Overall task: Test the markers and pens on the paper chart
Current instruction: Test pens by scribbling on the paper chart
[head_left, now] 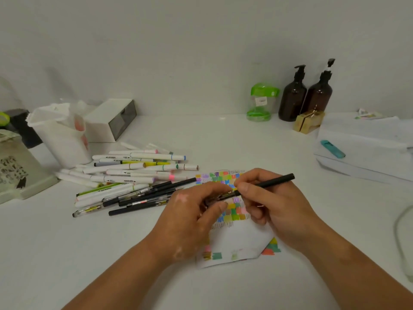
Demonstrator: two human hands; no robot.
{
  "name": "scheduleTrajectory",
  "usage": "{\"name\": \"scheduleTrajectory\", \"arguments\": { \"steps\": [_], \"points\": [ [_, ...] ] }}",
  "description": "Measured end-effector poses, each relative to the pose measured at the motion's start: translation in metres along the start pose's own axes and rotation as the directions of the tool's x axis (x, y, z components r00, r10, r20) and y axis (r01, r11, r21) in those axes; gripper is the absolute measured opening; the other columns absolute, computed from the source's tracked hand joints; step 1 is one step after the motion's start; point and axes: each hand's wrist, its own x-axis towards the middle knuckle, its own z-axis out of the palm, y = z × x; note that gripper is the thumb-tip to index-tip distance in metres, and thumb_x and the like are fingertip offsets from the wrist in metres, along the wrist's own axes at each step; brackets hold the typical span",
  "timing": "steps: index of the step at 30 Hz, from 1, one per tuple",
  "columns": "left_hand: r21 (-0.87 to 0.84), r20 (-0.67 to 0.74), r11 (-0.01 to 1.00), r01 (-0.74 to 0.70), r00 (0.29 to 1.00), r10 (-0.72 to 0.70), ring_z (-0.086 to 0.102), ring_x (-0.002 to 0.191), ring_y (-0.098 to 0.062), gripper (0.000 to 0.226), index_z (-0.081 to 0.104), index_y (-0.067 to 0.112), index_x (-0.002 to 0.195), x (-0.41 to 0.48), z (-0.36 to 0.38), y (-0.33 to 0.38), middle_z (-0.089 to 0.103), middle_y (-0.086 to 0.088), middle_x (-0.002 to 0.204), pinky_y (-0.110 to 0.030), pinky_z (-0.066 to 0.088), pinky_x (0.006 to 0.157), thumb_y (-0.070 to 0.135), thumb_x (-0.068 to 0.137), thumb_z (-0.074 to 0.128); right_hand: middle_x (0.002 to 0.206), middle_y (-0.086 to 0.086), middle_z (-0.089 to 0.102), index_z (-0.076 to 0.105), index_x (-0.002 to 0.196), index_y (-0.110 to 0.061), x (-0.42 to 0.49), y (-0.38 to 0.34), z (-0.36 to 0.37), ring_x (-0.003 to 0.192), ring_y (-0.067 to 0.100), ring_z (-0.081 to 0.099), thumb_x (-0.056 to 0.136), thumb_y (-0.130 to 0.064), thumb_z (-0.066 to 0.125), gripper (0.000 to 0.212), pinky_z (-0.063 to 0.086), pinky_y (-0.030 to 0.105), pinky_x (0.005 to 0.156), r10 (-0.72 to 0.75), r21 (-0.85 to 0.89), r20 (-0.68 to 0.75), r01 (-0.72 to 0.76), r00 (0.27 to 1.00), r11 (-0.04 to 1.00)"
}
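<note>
A small paper chart [237,240] covered in coloured swatches and black scribbles lies on the white table, partly under both hands. My right hand [277,206] grips a black pen [268,183] by its barrel, above the chart. My left hand [192,218] pinches the pen's front end, where a dark cap [215,199] sits between its fingers. Whether cap and barrel are joined is hidden by the fingers. A pile of white markers [136,168] and black pens [143,198] lies to the left of the chart.
A white holder [60,135] and a white box [111,119] stand at the back left. Two brown pump bottles [306,97], a green-lidded jar [261,101] and a gold box [309,120] line the back wall. At right lies a paper stack [368,148] with a teal highlighter [333,149].
</note>
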Motion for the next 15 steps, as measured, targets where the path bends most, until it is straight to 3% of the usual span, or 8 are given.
{"name": "scheduleTrajectory", "arguments": {
  "steps": [4, 7, 11, 15],
  "points": [
    [0.112, 0.039, 0.993, -0.027, 0.999, 0.023, 0.059, 0.092, -0.005, 0.022, 0.062, 0.027, 0.111, 0.000, -0.004, -0.002, 0.065, 0.016, 0.097, -0.023, 0.048, 0.077, 0.013, 0.095, 0.057, 0.059, 0.011, 0.058, 0.070, 0.083, -0.020, -0.001, 0.001, 0.004, 0.051, 0.019, 0.050, 0.084, -0.026, 0.070, 0.005, 0.043, 0.028, 0.048, -0.096, -0.177, -0.005, 0.094, 0.995, 0.980],
    [0.072, 0.143, 0.993, -0.098, 0.986, 0.087, 0.057, 0.081, -0.005, 0.013, 0.060, 0.026, 0.108, 0.000, -0.001, 0.001, 0.059, 0.018, 0.083, -0.012, 0.039, 0.067, 0.024, 0.103, 0.049, 0.056, 0.001, 0.056, 0.067, 0.083, -0.021, -0.003, 0.005, 0.013, 0.050, 0.015, 0.048, 0.086, -0.021, 0.069, 0.003, 0.042, 0.026, 0.048, -0.117, -0.192, 0.051, 0.125, 0.992, 0.973],
    [0.128, 0.106, 0.982, -0.139, 0.986, 0.126, 0.046, 0.060, -0.011, 0.030, 0.057, 0.021, 0.091, 0.001, 0.002, 0.000, 0.047, 0.014, 0.063, -0.016, 0.031, 0.055, 0.042, 0.101, 0.038, 0.055, 0.002, 0.054, 0.065, 0.082, -0.022, -0.004, 0.005, 0.018, 0.051, 0.020, 0.047, 0.085, -0.025, 0.071, 0.008, 0.040, 0.029, 0.046, -0.105, -0.185, 0.043, 0.112, 0.994, 0.976],
    [0.169, 0.062, 0.976, -0.135, 0.990, 0.127, 0.044, 0.053, -0.011, 0.033, 0.062, 0.020, 0.104, 0.002, 0.007, -0.001, 0.045, 0.012, 0.056, -0.017, 0.030, 0.051, 0.044, 0.101, 0.040, 0.058, 0.006, 0.053, 0.064, 0.077, -0.026, -0.003, 0.006, 0.019, 0.051, 0.018, 0.046, 0.088, -0.030, 0.069, 0.012, 0.039, 0.027, 0.045, -0.063, -0.122, 0.048, 0.069, 0.997, 0.990]
  ]
}}
